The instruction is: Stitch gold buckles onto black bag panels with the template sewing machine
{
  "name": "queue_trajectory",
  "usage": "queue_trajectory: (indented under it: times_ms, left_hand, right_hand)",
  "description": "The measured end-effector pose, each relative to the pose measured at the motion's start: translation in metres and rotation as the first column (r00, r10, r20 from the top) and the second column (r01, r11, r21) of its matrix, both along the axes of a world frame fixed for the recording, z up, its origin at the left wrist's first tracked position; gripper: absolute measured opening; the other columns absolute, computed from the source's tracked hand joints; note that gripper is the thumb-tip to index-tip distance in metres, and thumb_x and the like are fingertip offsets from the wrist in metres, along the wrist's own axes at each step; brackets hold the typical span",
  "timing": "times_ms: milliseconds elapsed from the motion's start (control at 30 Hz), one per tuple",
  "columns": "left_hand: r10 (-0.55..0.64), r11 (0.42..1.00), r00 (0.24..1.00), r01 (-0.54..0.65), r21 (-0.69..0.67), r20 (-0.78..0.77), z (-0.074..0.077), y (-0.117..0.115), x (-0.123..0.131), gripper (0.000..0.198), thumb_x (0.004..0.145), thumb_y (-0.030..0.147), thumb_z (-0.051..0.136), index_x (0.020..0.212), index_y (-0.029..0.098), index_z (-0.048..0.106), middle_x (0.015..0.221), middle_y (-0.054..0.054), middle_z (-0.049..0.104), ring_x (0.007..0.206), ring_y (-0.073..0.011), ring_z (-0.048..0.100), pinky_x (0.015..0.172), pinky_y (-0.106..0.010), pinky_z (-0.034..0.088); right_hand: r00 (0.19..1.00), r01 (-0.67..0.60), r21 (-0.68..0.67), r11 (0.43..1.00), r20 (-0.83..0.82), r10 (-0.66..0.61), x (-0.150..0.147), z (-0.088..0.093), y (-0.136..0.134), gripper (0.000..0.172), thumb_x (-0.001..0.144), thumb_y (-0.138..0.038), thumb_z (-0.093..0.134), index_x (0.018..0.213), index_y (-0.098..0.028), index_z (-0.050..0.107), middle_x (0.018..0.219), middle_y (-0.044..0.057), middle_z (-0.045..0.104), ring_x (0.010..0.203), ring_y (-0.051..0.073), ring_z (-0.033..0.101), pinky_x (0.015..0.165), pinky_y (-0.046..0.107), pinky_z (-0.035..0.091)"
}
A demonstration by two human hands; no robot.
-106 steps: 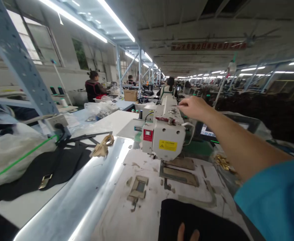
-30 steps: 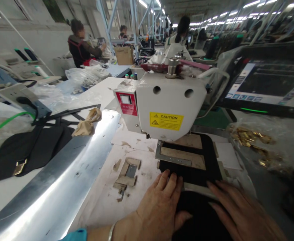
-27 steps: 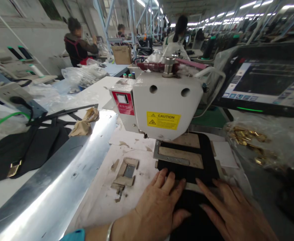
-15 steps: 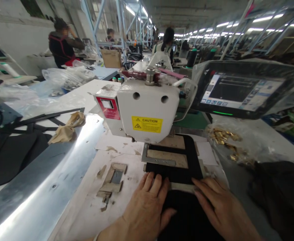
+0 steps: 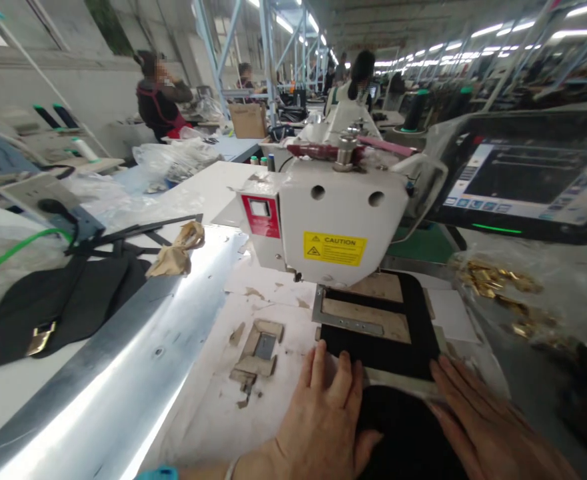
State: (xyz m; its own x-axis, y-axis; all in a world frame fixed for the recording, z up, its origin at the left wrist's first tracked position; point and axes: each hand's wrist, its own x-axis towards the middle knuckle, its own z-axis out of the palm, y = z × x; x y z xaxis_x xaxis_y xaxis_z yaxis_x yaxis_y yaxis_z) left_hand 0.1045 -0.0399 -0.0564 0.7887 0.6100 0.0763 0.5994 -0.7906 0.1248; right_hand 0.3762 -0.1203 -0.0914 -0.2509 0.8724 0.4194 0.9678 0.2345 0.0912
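Observation:
A black fabric piece point(image 5: 384, 351) lies under the head of a white sewing machine point(image 5: 341, 220), held in a metal clamp frame point(image 5: 346, 321). My left hand point(image 5: 323, 417) lies flat with fingers spread on the near left edge of the fabric. My right hand point(image 5: 488, 427) lies flat with fingers stretched out on its near right edge. Both hands press the fabric against the worn, taped table surface point(image 5: 223, 400); neither grips anything.
A touchscreen panel point(image 5: 528, 177) stands to the right of the machine. A clear bag of gold metal fittings point(image 5: 503, 293) lies right. Black bag pieces with a gold buckle point(image 5: 48, 313) and a shiny metal strip point(image 5: 138, 347) lie left. Other workers point(image 5: 161, 93) sit farther back.
3.5 s ago my right hand reached to the top of the machine; now both hands lie on the black fabric, which has been slid under the clamp. Over the last second they barely moved.

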Motion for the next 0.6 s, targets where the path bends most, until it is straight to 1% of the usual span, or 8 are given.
queue_trajectory:
  times_ms: [100, 200, 267, 333, 400, 467, 533, 600]
  left_hand:
    - [-0.011, 0.999, 1.0, 0.01, 0.038, 0.005, -0.003, 0.0, 0.0, 0.072, 0.098, 0.06, 0.039, 0.146, 0.008, 0.045, 0.146, -0.022, 0.048, 0.134, -0.05, 0.041, 0.106, -0.062, 0.039]
    - [0.015, 0.998, 1.0, -0.016, 0.061, 0.02, -0.009, 0.0, -0.001, 0.068, 0.095, 0.056, 0.048, 0.145, 0.011, 0.047, 0.145, -0.021, 0.05, 0.132, -0.0474, 0.044, 0.106, -0.061, 0.038]
    - [0.028, 0.996, 0.999, -0.031, 0.086, 0.034, -0.015, 0.0, -0.002, 0.066, 0.091, 0.051, 0.057, 0.145, 0.013, 0.048, 0.144, -0.02, 0.051, 0.131, -0.0462, 0.045, 0.107, -0.06, 0.039]
    - [0.024, 0.992, 0.998, -0.031, 0.12, 0.054, -0.02, 0.001, -0.003, 0.067, 0.088, 0.047, 0.061, 0.145, 0.015, 0.048, 0.144, -0.018, 0.051, 0.132, -0.0454, 0.045, 0.108, -0.058, 0.039]
    - [0.015, 0.989, 0.998, -0.024, 0.147, 0.067, -0.022, 0.001, -0.003, 0.068, 0.087, 0.044, 0.063, 0.146, 0.015, 0.047, 0.145, -0.017, 0.05, 0.132, -0.0453, 0.044, 0.107, -0.057, 0.04]
    - [0.007, 0.988, 0.998, -0.016, 0.153, 0.058, -0.021, 0.0, -0.002, 0.067, 0.087, 0.042, 0.063, 0.145, 0.013, 0.048, 0.143, -0.019, 0.051, 0.131, -0.0467, 0.044, 0.105, -0.058, 0.042]
    - [0.007, 0.991, 0.999, -0.011, 0.135, 0.034, -0.019, -0.001, 0.001, 0.066, 0.087, 0.041, 0.064, 0.143, 0.01, 0.05, 0.141, -0.021, 0.052, 0.129, -0.0482, 0.046, 0.103, -0.059, 0.043]
    - [0.005, 0.994, 1.0, -0.006, 0.109, 0.012, -0.016, 0.0, 0.003, 0.065, 0.088, 0.042, 0.062, 0.143, 0.01, 0.05, 0.141, -0.022, 0.052, 0.129, -0.0482, 0.046, 0.103, -0.06, 0.044]
  right_hand:
    - [0.997, -0.025, 0.029, 0.999, 0.073, 0.023, -0.004, -0.002, 0.0, 0.055, 0.092, -0.039, 0.048, 0.137, -0.008, 0.055, 0.139, 0.021, 0.057, 0.121, 0.041, 0.06, 0.088, 0.057, 0.057]
    - [0.993, 0.016, 0.043, 0.999, 0.12, -0.021, -0.017, 0.01, -0.002, 0.053, 0.094, -0.04, 0.049, 0.131, -0.005, 0.059, 0.135, 0.024, 0.06, 0.12, 0.041, 0.061, 0.087, 0.054, 0.058]
    - [0.995, 0.046, 0.023, 0.999, 0.091, -0.048, -0.022, 0.02, -0.001, 0.048, 0.095, -0.038, 0.049, 0.129, -0.006, 0.061, 0.133, 0.022, 0.062, 0.121, 0.037, 0.061, 0.091, 0.052, 0.058]
    - [0.998, 0.06, -0.031, 0.998, -0.03, -0.06, -0.017, 0.029, 0.005, 0.038, 0.097, -0.034, 0.048, 0.123, -0.011, 0.065, 0.128, 0.016, 0.067, 0.118, 0.03, 0.064, 0.094, 0.044, 0.058]
    - [0.974, 0.1, -0.047, 0.994, -0.201, -0.107, 0.005, 0.038, 0.019, 0.031, 0.098, -0.031, 0.045, 0.111, -0.018, 0.07, 0.114, 0.01, 0.074, 0.105, 0.023, 0.071, 0.09, 0.036, 0.06]
    - [0.923, 0.242, 0.011, 0.97, -0.312, -0.226, 0.039, 0.046, 0.043, 0.03, 0.096, -0.032, 0.045, 0.098, -0.021, 0.072, 0.096, 0.008, 0.077, 0.087, 0.023, 0.074, 0.08, 0.035, 0.061]
    - [0.881, 0.391, -0.038, 0.92, -0.274, -0.386, 0.079, 0.053, 0.073, 0.028, 0.092, -0.03, 0.046, 0.099, -0.02, 0.072, 0.1, 0.009, 0.076, 0.091, 0.027, 0.073, 0.086, 0.041, 0.058]
    - [0.863, 0.434, -0.051, 0.9, -0.265, -0.431, 0.112, 0.06, 0.103, 0.028, 0.089, -0.022, 0.047, 0.101, -0.015, 0.072, 0.104, 0.015, 0.075, 0.096, 0.031, 0.071, 0.089, 0.046, 0.055]
